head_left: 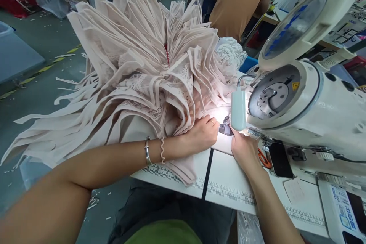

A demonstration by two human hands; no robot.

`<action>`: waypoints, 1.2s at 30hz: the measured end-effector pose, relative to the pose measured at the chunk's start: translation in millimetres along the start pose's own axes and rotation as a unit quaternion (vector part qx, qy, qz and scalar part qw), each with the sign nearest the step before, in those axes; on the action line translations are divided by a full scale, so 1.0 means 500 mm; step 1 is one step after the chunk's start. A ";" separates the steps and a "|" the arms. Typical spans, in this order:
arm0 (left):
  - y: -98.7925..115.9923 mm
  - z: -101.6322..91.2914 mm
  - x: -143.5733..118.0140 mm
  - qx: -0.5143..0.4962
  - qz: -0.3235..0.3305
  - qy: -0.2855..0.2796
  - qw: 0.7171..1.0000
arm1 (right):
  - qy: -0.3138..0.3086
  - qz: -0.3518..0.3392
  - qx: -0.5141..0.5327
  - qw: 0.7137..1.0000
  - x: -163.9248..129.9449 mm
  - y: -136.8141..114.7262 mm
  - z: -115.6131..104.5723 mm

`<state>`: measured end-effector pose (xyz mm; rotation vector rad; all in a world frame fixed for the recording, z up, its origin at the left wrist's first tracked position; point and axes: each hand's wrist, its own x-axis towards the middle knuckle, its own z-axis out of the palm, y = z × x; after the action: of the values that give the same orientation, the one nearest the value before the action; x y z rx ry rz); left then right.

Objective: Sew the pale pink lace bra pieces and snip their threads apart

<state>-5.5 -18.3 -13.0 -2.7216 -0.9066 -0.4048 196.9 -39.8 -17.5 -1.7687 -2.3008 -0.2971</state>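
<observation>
A big bundle of pale pink lace fabric (148, 80) is heaped across the left of the sewing machine table, with many layers fanned out. My left hand (204, 133) is closed, its curled fingers gripping an edge of this fabric just left of the needle area. At the presser foot (225, 126), lit brightly by the machine, my right hand (244, 146) rests close under the small lamp (238, 109). Its thumb shows, but the lamp and machine head hide the other fingers. The white sewing machine (297, 95) stands to the right.
Orange-handled snips (263, 158) and a black phone-like object (281, 160) lie right of my right hand. A ruler strip (228, 192) runs along the table's front edge. Behind the machine, white lace (231, 51) is piled, and a person in brown (241, 0) works farther back.
</observation>
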 end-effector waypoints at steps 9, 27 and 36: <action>-0.034 0.018 0.042 -0.208 -0.088 -0.035 0.973 | 0.014 -0.042 -0.027 0.999 -0.009 -0.022 -0.007; -0.028 0.026 0.035 -0.203 -0.112 -0.006 0.973 | 0.043 -0.044 0.016 0.998 -0.021 -0.006 -0.006; -0.027 0.031 0.030 -0.195 -0.100 0.020 0.975 | -0.002 -0.024 -0.005 1.000 -0.020 -0.027 -0.010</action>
<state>0.5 5.2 -20.7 -2.9606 -1.2078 -0.7467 186.7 -54.1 -16.0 -1.7221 -2.3526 -0.3146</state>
